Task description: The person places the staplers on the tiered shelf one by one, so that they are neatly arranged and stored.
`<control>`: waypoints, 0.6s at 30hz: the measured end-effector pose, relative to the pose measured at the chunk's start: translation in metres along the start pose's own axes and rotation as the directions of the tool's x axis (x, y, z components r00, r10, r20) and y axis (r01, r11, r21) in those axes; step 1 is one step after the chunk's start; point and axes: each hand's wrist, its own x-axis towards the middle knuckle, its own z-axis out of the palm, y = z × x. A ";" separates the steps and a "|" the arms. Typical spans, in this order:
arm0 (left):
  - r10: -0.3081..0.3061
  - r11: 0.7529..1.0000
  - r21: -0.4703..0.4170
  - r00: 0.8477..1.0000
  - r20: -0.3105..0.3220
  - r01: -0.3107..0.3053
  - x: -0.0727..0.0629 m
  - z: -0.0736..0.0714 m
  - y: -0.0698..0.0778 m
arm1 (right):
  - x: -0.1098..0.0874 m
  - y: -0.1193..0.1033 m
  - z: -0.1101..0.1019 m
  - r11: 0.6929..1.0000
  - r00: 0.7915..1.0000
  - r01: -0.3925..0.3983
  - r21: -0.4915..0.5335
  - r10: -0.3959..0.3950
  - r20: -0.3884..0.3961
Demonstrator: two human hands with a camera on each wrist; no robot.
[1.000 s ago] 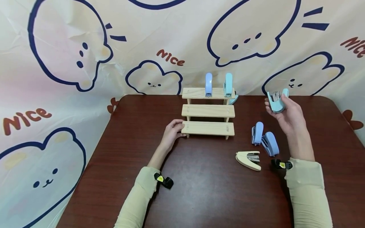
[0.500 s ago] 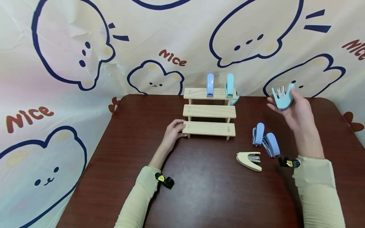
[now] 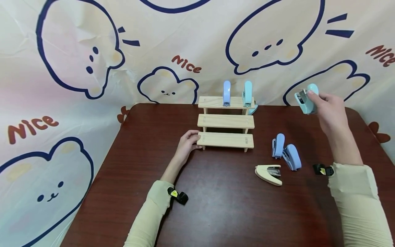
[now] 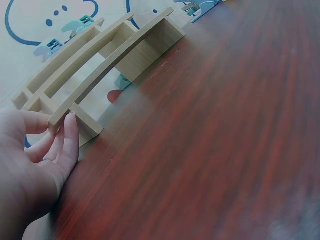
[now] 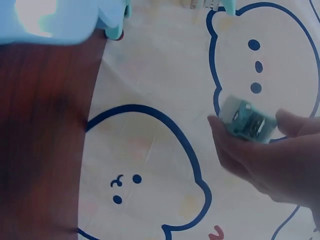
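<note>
Turquoise stapler [image 3: 308, 106] was turned, gripped by right hand [image 3: 333, 111]; wooden stand [image 3: 225, 140] was pinched by left hand [image 3: 186, 144]. Stapler was judged light, stiff, slick; best held round body.

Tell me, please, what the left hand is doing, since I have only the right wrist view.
Observer: The left hand pinches the left end of the lowest shelf of a wooden rack.
Operator: Thank you. Would you say whether anything stands on the rack's two lower shelves?
Observer: Nothing does; the middle shelf and the lowest one are both bare in the head view.
Operator: And could you tell me whether a cream stapler is anywhere on the table?
Observer: Yes, a cream stapler lies on the table, in the head view just right of the rack and nearer the camera.
</note>
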 end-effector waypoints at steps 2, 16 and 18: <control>0.002 1.000 0.000 1.000 0.002 -0.002 0.000 0.000 -0.001 | 0.001 -0.002 -0.002 0.997 1.000 0.021 -0.073 -0.021 0.002; 0.019 1.000 -0.016 1.000 0.007 -0.019 0.000 0.000 -0.002 | 0.006 -0.015 0.001 0.998 0.999 0.038 -0.049 -0.039 -0.029; 0.021 1.000 -0.018 1.000 0.013 -0.021 0.000 0.000 -0.001 | 0.006 -0.018 0.002 0.999 0.999 0.031 0.012 -0.031 -0.020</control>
